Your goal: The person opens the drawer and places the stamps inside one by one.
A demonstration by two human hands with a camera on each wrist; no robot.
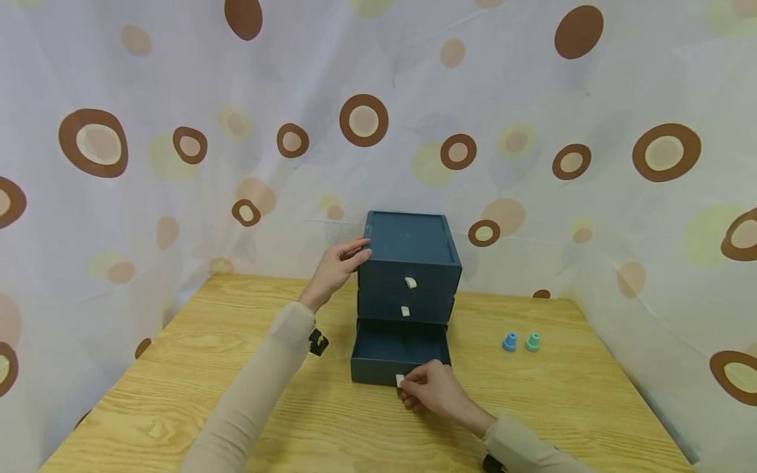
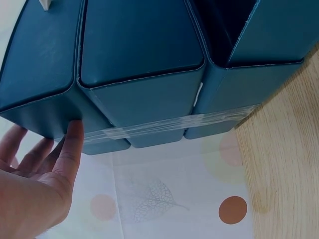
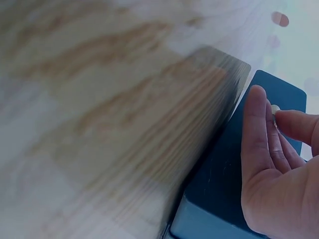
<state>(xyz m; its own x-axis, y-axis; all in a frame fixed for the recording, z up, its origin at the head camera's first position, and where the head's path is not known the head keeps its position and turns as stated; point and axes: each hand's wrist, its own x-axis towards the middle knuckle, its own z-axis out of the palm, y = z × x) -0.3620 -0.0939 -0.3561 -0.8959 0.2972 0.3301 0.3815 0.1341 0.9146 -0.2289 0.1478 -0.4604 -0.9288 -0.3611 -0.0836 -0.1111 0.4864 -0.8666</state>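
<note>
A dark blue drawer unit [image 1: 408, 238] with three stacked drawers stands on the table. Its bottom drawer [image 1: 378, 372] is pulled out and its inside shows bare; the two upper drawers are closed. My right hand [image 1: 437, 392] pinches the white pull tab [image 1: 399, 380] of the bottom drawer between thumb and fingers, seen also in the right wrist view at the tab [image 3: 275, 109]. My left hand [image 1: 333, 268] rests against the upper left side of the unit, fingers extended. In the left wrist view, its fingertips touch the side near a strip of clear tape [image 2: 164, 126].
Right of the unit, a blue cone-shaped piece [image 1: 510, 342] and a green one [image 1: 533, 342] stand side by side on the wooden table [image 1: 562, 394]. A patterned curtain [image 1: 402, 72] hangs close behind the unit. Both wrists carry small black cameras.
</note>
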